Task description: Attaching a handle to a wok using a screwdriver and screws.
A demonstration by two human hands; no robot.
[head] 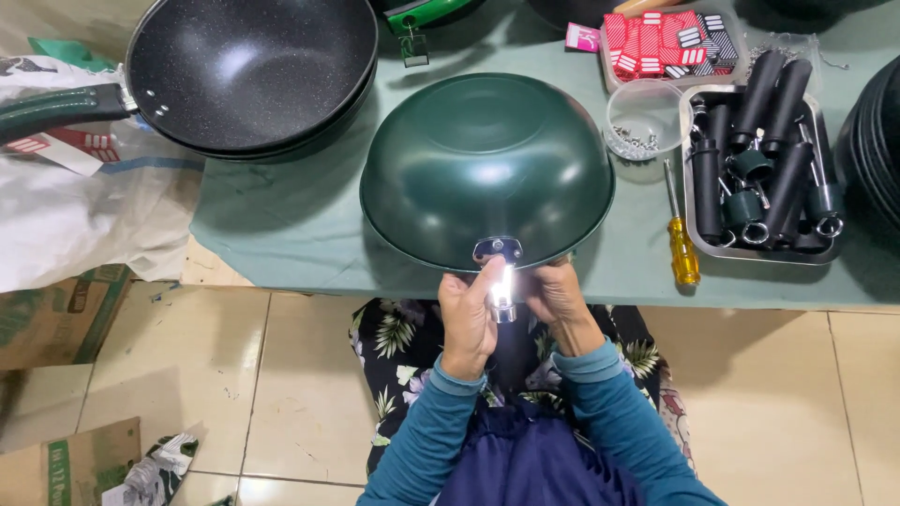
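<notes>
A dark green wok [486, 167] lies upside down on the green-covered table [281, 225], its rim over the near edge. A metal handle bracket [498, 250] sticks out of its rim toward me. My left hand [469, 319] and my right hand [561, 305] meet just below the bracket and together pinch a small shiny metal ferrule [503, 298] against it. Both sleeves are teal.
Two stacked black speckled pans [251, 70] with a green handle sit at the back left. To the right lie a yellow screwdriver [682, 245], a clear cup of screws [642, 117], a steel tray of black handles [761, 169] and a box of red tags [667, 42]. Cardboard and sacks lie left.
</notes>
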